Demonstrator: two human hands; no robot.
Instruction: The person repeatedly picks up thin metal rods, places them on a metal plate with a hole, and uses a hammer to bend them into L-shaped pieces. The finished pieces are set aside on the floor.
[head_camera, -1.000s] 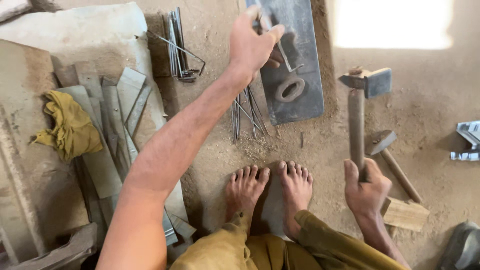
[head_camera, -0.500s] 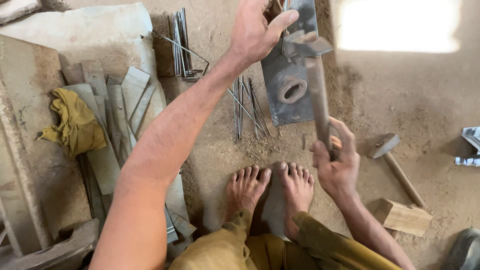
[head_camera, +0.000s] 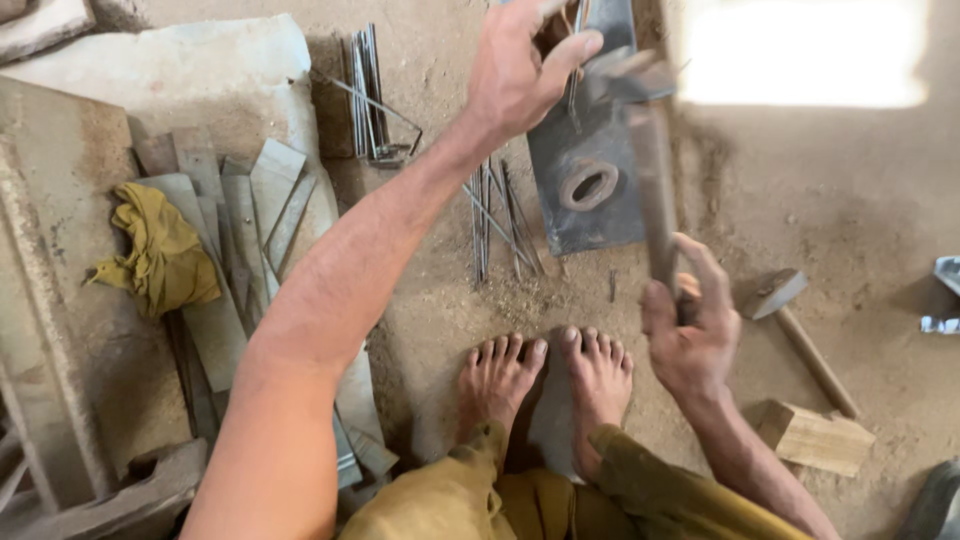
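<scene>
My left hand (head_camera: 520, 70) reaches far forward and pinches a thin metal rod (head_camera: 574, 90) upright on a dark steel plate (head_camera: 590, 215). My right hand (head_camera: 688, 330) grips the wooden handle of a hammer (head_camera: 645, 150). The hammer's head is blurred and hangs just above the plate, right beside my left fingers. A metal ring (head_camera: 588, 184) lies on the plate below the rod. My bare feet (head_camera: 545, 380) rest on the sandy ground, close to the plate's near edge.
Loose thin rods (head_camera: 495, 225) lie left of the plate, and a bundle of rods (head_camera: 365, 95) further back. Flat metal strips (head_camera: 250, 220) and a yellow cloth (head_camera: 160, 255) sit at the left. A second hammer (head_camera: 790, 320) and a wood block (head_camera: 815, 435) lie at the right.
My right hand lifted the hammer from the ground at the right and swung it left and forward over the plate. My left hand stayed at the rod.
</scene>
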